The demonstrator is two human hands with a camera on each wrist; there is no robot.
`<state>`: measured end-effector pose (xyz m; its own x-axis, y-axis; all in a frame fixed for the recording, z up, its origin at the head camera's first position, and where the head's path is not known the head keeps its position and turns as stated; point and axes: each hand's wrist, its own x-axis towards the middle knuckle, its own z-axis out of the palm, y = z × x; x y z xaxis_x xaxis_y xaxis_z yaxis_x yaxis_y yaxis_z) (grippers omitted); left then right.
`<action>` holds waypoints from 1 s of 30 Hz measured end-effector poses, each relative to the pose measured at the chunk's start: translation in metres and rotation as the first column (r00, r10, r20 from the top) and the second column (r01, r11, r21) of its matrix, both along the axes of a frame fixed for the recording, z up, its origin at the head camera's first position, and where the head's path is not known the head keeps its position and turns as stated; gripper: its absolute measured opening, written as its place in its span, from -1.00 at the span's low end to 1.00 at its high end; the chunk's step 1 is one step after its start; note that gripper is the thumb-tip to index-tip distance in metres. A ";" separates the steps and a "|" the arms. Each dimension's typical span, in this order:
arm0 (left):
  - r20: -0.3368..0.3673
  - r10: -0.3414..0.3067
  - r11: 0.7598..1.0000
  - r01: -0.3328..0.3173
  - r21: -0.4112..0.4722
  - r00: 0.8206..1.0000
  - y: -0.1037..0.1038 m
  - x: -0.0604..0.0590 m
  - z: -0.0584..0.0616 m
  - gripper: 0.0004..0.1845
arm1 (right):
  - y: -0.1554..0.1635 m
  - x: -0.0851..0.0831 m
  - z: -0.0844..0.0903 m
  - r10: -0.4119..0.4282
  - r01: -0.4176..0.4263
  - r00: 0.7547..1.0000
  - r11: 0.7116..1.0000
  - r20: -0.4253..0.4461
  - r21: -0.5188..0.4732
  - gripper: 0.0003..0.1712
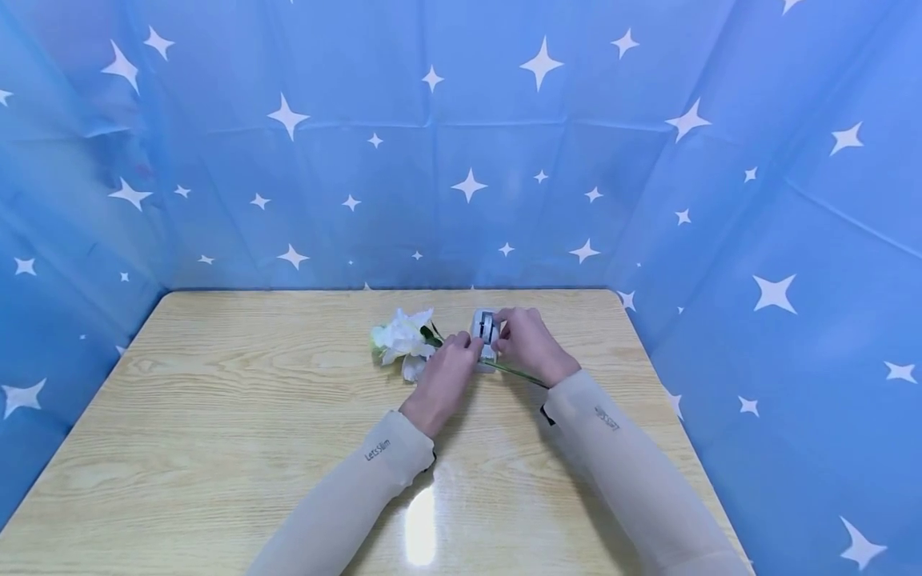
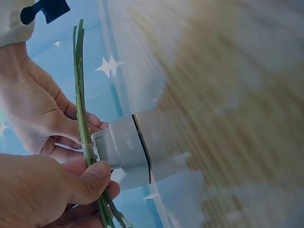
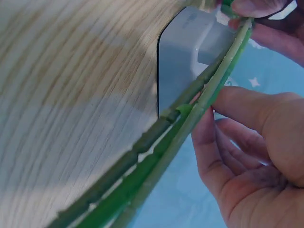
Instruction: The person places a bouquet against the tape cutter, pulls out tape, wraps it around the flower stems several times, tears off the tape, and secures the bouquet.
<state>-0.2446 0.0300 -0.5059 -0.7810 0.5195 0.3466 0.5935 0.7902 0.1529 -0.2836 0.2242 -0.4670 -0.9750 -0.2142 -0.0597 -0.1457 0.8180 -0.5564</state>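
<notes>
Behind everything I work on hangs a blue curtain (image 1: 324, 48) with white stars, and below the grip spreads the wood table (image 1: 216, 448). Two pale sleeves (image 1: 338, 496) reach in from the near edge.

My left hand (image 1: 450, 372) pinches the green stems (image 2: 80, 95), thumb on one side, fingers on the other. My right hand (image 1: 533, 344) is just beyond, at the right of the dispenser, its thumb and forefinger bent close together by the stems; I cannot tell whether anything is caught between them.

The flowers (image 1: 403, 336), white, lie just left of the left grip, and the stems run through it toward my right wrist, passing close against the toothed edge (image 2: 95, 146) of the grey dispenser (image 2: 128, 147), which is between the hands.

I judge the bunch very light. The stems look springy and rather stiff, knobbly enough not to slip much, though several thin pieces could roll or fan apart under a loose pinch. The petals look soft and easily creased, so I would keep hold of the stems near that edge, pressing them together, fingertips clear of the teeth.
</notes>
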 end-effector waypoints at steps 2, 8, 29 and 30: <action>-0.004 0.002 1.000 -0.002 -0.001 1.000 -0.002 0.000 0.001 -0.65 | -0.002 -0.001 0.002 -0.008 0.008 1.000 1.000 0.010 -0.004 -0.39; -0.041 -0.009 0.998 0.011 0.059 0.999 -0.008 0.002 0.008 -0.65 | -0.003 -0.003 0.007 -0.036 0.037 0.998 0.999 0.044 -0.020 -0.40; -0.084 -0.037 0.998 0.042 0.057 0.996 -0.023 0.030 0.008 -0.79 | 0.000 -0.004 0.003 -0.077 0.079 0.995 0.996 0.060 -0.032 -0.41; -0.085 -0.039 0.998 0.044 0.053 0.996 -0.023 0.032 0.009 -0.78 | 0.000 -0.004 0.003 -0.077 0.080 0.995 0.996 0.061 -0.036 -0.41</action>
<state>-0.2126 0.0069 -0.4971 -0.7263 0.5291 0.4389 0.6381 0.7564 0.1440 -0.2875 0.2241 -0.4640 -0.9838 -0.1403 -0.1116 -0.0473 0.8036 -0.5933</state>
